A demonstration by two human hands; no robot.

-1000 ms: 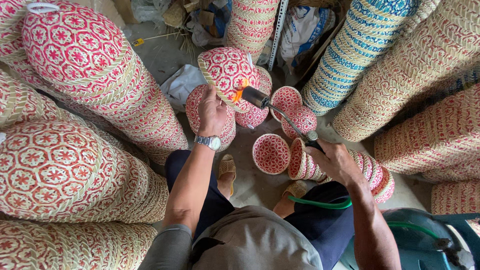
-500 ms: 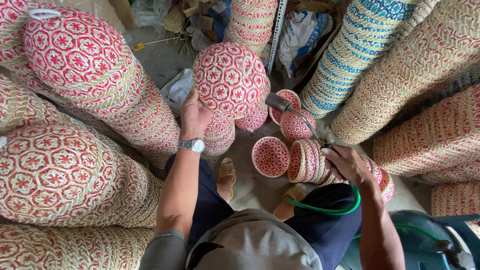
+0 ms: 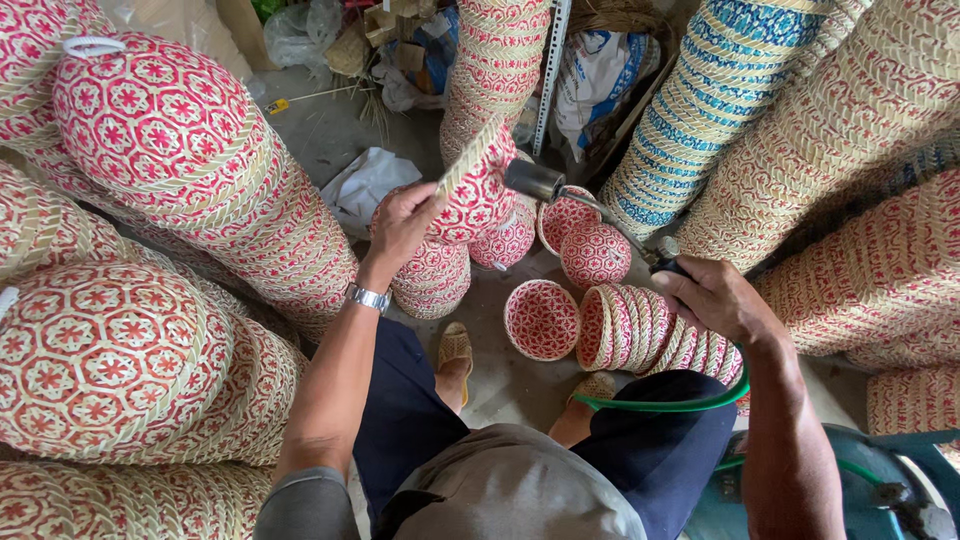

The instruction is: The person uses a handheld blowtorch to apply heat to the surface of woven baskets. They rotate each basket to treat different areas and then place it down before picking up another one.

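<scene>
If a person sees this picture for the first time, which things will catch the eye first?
Tall stacks of red-and-white woven baskets crowd the left and right sides, with one blue-and-white stack at upper right. In the centre, the left hand holds up a red-and-white basket by its rim, and the right hand points a metal torch with a green hose at it.
</scene>
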